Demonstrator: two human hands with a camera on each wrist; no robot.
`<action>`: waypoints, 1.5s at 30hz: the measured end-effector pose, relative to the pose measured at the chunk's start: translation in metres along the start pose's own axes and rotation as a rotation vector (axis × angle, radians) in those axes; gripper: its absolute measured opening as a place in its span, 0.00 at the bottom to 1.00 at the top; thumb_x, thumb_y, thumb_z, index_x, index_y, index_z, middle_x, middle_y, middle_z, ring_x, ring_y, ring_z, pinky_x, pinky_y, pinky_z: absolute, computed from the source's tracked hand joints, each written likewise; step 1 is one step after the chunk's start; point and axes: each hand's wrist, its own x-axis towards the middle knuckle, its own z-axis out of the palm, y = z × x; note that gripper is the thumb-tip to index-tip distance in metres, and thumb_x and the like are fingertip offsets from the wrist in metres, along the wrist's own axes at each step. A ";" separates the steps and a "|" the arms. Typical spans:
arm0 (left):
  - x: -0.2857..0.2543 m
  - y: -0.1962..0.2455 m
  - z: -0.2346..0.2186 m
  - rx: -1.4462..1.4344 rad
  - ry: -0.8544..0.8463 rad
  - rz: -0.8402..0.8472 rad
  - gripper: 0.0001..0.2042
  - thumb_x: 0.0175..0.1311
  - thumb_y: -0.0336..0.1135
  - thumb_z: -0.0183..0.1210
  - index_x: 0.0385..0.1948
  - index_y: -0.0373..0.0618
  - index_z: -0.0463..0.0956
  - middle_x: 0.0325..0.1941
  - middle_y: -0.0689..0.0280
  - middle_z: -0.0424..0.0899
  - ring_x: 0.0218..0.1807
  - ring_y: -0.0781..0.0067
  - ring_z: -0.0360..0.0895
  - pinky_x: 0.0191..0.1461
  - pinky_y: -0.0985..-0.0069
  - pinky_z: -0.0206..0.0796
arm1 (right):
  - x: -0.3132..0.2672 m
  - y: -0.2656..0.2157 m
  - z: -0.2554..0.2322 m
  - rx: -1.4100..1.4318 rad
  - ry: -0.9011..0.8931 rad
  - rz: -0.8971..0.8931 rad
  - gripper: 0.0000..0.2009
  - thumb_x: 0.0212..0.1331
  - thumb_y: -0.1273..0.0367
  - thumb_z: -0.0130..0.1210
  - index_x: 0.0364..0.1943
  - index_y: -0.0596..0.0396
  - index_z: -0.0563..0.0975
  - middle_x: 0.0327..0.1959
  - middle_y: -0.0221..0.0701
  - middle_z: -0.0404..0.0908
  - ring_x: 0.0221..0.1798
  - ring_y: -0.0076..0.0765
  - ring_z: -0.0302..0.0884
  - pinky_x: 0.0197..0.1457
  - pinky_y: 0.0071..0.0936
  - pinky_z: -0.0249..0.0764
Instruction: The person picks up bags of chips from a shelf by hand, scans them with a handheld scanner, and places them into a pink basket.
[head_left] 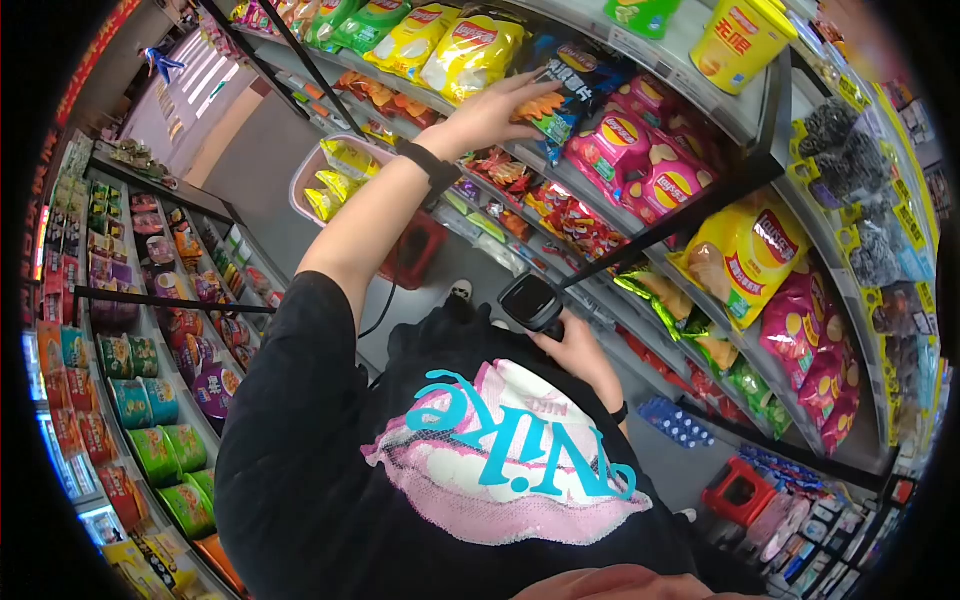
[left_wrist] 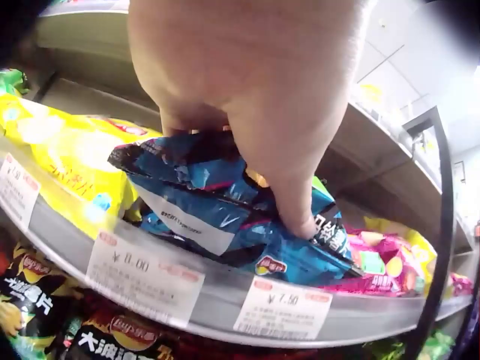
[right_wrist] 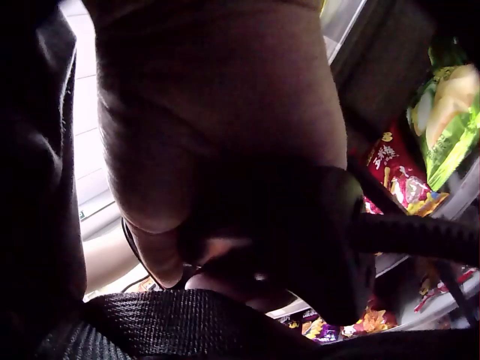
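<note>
My left hand [head_left: 485,122] reaches to the shelf and grips a blue potato chip bag [head_left: 588,72]. In the left wrist view, the hand [left_wrist: 247,82] comes from above, with the thumb on one side of the bag [left_wrist: 191,214] and the fingers partly hidden behind it. The bag lies tilted at the shelf's front edge, between yellow chip bags [head_left: 474,58] and pink ones [head_left: 620,145]. Low before my body, my right hand [head_left: 582,350] holds a black handheld device [head_left: 530,302] with a rounded square head. The right wrist view is dark there.
Price tags [left_wrist: 142,274] line the shelf edge. A yellow canister [head_left: 742,45] stands on the shelf above. Below left, a pink basket [head_left: 303,195] holds yellow bags, near a red stool [head_left: 415,250]. Another rack with tubs [head_left: 185,447] stands at the left. A black post [head_left: 690,215] crosses the shelves.
</note>
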 end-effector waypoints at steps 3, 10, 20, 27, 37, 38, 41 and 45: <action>-0.002 -0.006 0.012 0.023 0.075 0.061 0.38 0.52 0.43 0.71 0.69 0.68 0.64 0.74 0.49 0.59 0.71 0.45 0.63 0.71 0.59 0.61 | -0.008 -0.007 -0.004 -0.024 -0.008 0.033 0.23 0.54 0.63 0.66 0.53 0.60 0.76 0.45 0.48 0.84 0.51 0.51 0.82 0.55 0.36 0.74; -0.018 0.028 0.018 0.213 0.222 0.114 0.40 0.51 0.38 0.70 0.69 0.55 0.62 0.75 0.47 0.55 0.74 0.41 0.55 0.75 0.53 0.53 | -0.007 -0.002 -0.001 0.001 -0.024 -0.024 0.23 0.55 0.63 0.65 0.53 0.60 0.76 0.45 0.48 0.84 0.51 0.51 0.82 0.55 0.37 0.74; -0.078 0.029 0.012 0.094 0.358 -0.039 0.28 0.60 0.31 0.63 0.65 0.46 0.67 0.72 0.54 0.65 0.72 0.49 0.61 0.74 0.59 0.55 | 0.000 -0.001 0.004 -0.020 -0.093 -0.084 0.24 0.55 0.65 0.65 0.54 0.61 0.76 0.45 0.48 0.84 0.50 0.51 0.83 0.54 0.37 0.74; -0.218 -0.058 0.053 -0.079 0.003 -0.550 0.21 0.63 0.36 0.60 0.57 0.41 0.72 0.61 0.51 0.75 0.63 0.50 0.72 0.67 0.63 0.64 | 0.007 0.003 0.006 -0.025 -0.132 -0.093 0.23 0.55 0.65 0.65 0.54 0.61 0.76 0.44 0.48 0.84 0.50 0.51 0.83 0.54 0.36 0.74; -0.551 -0.056 0.106 -0.032 -0.906 -1.381 0.26 0.61 0.53 0.56 0.54 0.42 0.80 0.58 0.52 0.80 0.63 0.51 0.75 0.67 0.61 0.65 | 0.016 0.002 0.007 -0.118 -0.154 -0.086 0.22 0.54 0.65 0.65 0.51 0.61 0.77 0.42 0.49 0.84 0.48 0.52 0.83 0.52 0.37 0.75; -0.552 -0.034 0.095 -0.089 -0.848 -1.386 0.27 0.60 0.53 0.57 0.53 0.42 0.80 0.57 0.51 0.81 0.62 0.51 0.76 0.67 0.62 0.65 | 0.017 0.003 0.006 -0.124 -0.132 -0.077 0.21 0.54 0.65 0.66 0.51 0.61 0.77 0.41 0.49 0.84 0.47 0.51 0.83 0.52 0.37 0.75; -0.609 -0.020 0.115 -0.263 -0.535 -1.602 0.26 0.59 0.50 0.59 0.53 0.39 0.80 0.56 0.50 0.82 0.62 0.54 0.77 0.66 0.65 0.66 | 0.024 -0.001 0.005 -0.103 -0.143 0.039 0.21 0.54 0.65 0.66 0.50 0.61 0.77 0.40 0.48 0.84 0.46 0.50 0.84 0.51 0.37 0.75; -0.597 0.016 0.115 -0.280 -0.524 -1.667 0.26 0.60 0.49 0.59 0.55 0.39 0.78 0.55 0.51 0.82 0.61 0.54 0.77 0.66 0.66 0.66 | 0.035 -0.005 0.009 -0.126 -0.156 0.000 0.21 0.53 0.65 0.66 0.49 0.62 0.77 0.39 0.48 0.84 0.44 0.49 0.84 0.50 0.37 0.75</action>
